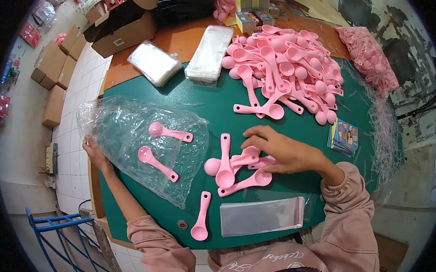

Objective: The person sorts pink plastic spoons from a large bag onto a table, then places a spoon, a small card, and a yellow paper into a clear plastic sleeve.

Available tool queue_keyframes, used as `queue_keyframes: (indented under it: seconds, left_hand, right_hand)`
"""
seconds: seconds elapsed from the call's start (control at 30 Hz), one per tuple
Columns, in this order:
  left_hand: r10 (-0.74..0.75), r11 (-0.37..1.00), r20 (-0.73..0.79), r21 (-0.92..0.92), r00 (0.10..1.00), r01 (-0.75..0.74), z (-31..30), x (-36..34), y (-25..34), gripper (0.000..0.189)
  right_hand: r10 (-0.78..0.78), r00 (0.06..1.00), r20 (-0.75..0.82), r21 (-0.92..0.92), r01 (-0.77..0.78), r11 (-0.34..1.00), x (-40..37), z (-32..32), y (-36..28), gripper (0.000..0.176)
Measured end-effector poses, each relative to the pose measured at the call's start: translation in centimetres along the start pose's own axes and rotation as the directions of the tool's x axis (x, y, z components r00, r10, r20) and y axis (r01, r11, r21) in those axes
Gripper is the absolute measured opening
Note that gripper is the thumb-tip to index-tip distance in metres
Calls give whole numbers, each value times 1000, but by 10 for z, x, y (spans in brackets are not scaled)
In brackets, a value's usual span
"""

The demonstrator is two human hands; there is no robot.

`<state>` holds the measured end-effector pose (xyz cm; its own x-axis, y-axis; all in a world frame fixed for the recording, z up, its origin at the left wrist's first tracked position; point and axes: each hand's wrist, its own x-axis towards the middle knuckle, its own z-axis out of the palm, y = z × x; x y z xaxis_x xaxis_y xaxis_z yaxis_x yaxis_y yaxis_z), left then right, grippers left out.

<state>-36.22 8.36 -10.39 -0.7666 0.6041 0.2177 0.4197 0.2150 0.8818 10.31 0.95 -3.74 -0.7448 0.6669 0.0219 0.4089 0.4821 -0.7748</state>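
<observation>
My left hand (97, 154) is closed on the left edge of a large clear plastic bag (115, 123), spread across the green tabletop. Two pink measuring spoons show within the bag's outline: an upper spoon (171, 133) and a lower spoon (157, 163). My right hand (290, 151) hovers with curved, parted fingers over a small group of pink spoons (225, 177), its thumb right at the bowl of one spoon (244, 185). Nearer my body, a single spoon (201, 217) lies beside a clear flat packet of sleeves (260, 218).
A large heap of pink spoons (283, 60) covers the back right. Two stacks of clear bags, a left stack (154, 63) and a right stack (208, 53), lie at the back. Printed cards (343, 136) sit at right, below a filled pink bag (370, 61). An open carton (123, 33) stands behind.
</observation>
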Motion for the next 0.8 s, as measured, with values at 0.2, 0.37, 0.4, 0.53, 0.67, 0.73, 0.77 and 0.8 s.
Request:
queue_keyframes:
  seconds: [0.2, 0.37, 0.4, 0.53, 0.67, 0.73, 0.77, 0.8]
  left_hand:
    - [26, 999, 2, -26, 1000, -26, 1, 6, -8, 53]
    - [11, 1000, -3, 28, 1000, -11, 0, 6, -6, 54]
    - [11, 1000, -3, 28, 1000, -11, 1, 6, -7, 54]
    - [29, 997, -23, 72, 999, -28, 1, 8, -10, 54]
    - [6, 1000, -7, 26, 1000, -6, 2, 11, -13, 55]
    - [26, 999, -17, 42, 1000, -25, 2, 9, -12, 55]
    - [44, 997, -23, 59, 999, -42, 2, 7, -10, 55]
    - [43, 997, -25, 60, 999, -41, 2, 8, -10, 55]
  right_hand:
    - [-50, 999, 17, -70, 51, 996, -3, -3, -4, 44]
    - [-33, 999, 30, -105, 36, 994, -3, -11, -3, 43]
    - [-73, 996, 43, -143, 78, 987, -1, -8, -1, 43]
    - [-153, 978, 140, -371, 195, 908, 10, 1, -18, 47]
    - [-132, 975, 181, -433, 200, 879, 23, 22, -16, 56]
    - [-141, 970, 197, -448, 217, 867, 27, 28, -15, 56]
    - [-148, 966, 214, -460, 233, 857, 28, 30, -15, 57]
    - [-150, 965, 215, -460, 235, 856, 28, 31, -17, 57]
